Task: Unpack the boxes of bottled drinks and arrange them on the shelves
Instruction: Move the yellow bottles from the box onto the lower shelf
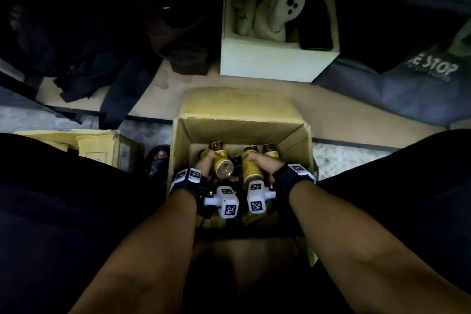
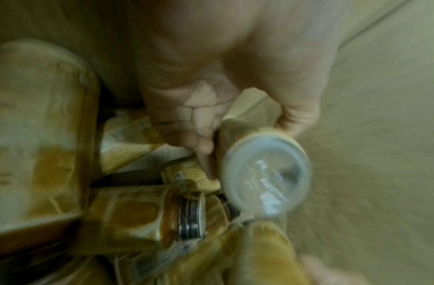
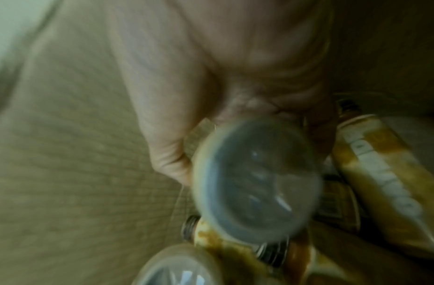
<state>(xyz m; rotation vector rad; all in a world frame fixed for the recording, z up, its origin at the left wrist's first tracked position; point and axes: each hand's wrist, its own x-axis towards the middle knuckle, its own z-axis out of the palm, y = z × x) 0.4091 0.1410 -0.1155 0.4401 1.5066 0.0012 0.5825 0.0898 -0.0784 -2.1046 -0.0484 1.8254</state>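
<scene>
An open cardboard box [image 1: 239,127] stands on the floor between my knees, with several yellow-labelled drink bottles lying inside. My left hand [image 1: 204,160] grips one bottle [image 1: 223,163], its clear bottom turned towards me. In the left wrist view my fingers [image 2: 196,119] curl round that bottle [image 2: 267,173], with more bottles [image 2: 137,217] lying below. My right hand [image 1: 265,163] grips a second bottle [image 1: 251,166]. The right wrist view shows that bottle's round base [image 3: 257,183] under my palm [image 3: 223,67], beside another bottle [image 3: 386,177]. Both wrist views are blurred.
A closed cardboard box [image 1: 102,146] sits to the left by a sandalled foot [image 1: 159,158]. Beyond the open box, a low wooden ledge [image 1: 331,112] carries a white box [image 1: 277,56] of pale toys, dark clothing [image 1: 102,58] and a grey bag [image 1: 413,89].
</scene>
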